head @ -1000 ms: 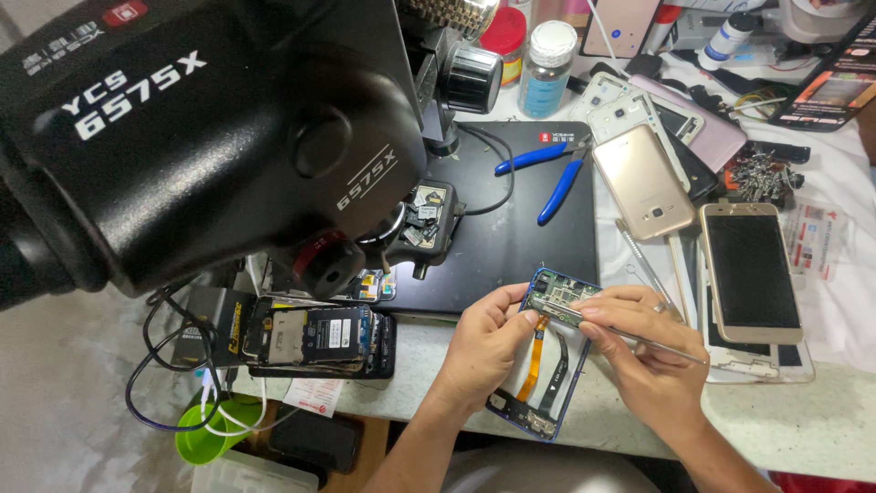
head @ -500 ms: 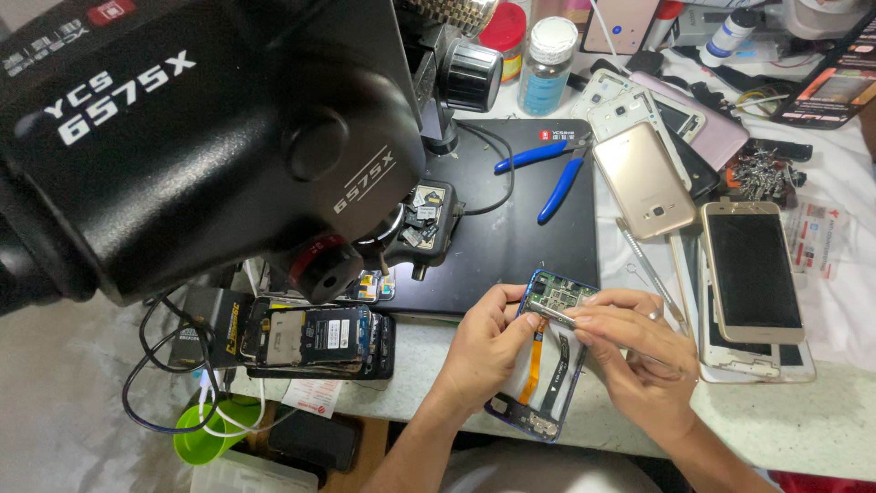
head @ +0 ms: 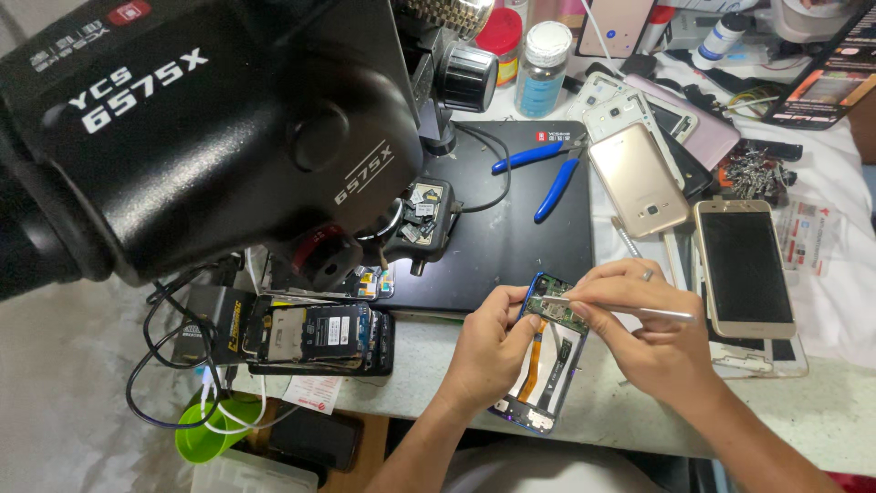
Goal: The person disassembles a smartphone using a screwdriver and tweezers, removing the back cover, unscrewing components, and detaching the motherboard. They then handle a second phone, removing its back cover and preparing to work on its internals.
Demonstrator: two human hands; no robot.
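Observation:
An opened phone [head: 547, 365] with its back off lies at the table's front edge, showing a green board and an orange ribbon cable. My left hand [head: 488, 351] grips its left side. My right hand [head: 639, 329] holds thin metal tweezers [head: 666, 313], their tip resting on the board near the phone's top end.
A large black microscope head [head: 182, 128] fills the upper left. Another opened phone [head: 315, 338] lies at the left among cables. Blue-handled pliers [head: 547, 173] rest on a black mat [head: 511, 237]. Gold phones [head: 744, 265] and bottles [head: 543, 55] crowd the right and back.
Both hands and the opened phone stay nearly in place; the view has shifted slightly. The tweezers' tip remains on the board.

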